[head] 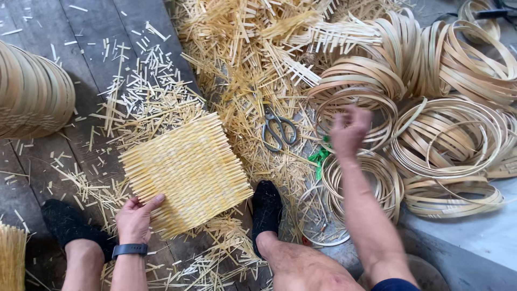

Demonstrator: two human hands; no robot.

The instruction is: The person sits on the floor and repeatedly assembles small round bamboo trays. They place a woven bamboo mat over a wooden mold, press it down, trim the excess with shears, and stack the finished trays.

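Fingers [152, 202] of the left hand [134, 218] lie flat along the near edge of a square woven mat [186, 173], the thumb spread out onto its weave and the palm pressed to the near left corner, so the hand holds the mat down rather than closing round it. A dark watch [129, 249] sits on that wrist. The mat rests tilted like a diamond on dark floorboards [37, 161], near the middle of the scene, between two feet in black shoes, one at near left [67, 222] and one just right of the mat's near corner [266, 207].

At right, the right hand [349, 129] is raised above a heap of bamboo hoops [447, 134], its fingers loosely curled and blurred; whether it has hold of anything cannot be told. Its forearm runs back toward the near right edge. Directly under it lie more hoops [377, 178], with a scrap of green [320, 158] just to their left.

Scissors [277, 128] with grey handles lie on a drift of pale cut strips [242, 59] that spreads from the far middle down beside the mat. Shorter offcuts [145, 81] are scattered over the boards to the far left. A stack of woven baskets [32, 94] fills the left edge, and a bundle of yellow strips [11, 256] shows at the near left corner.
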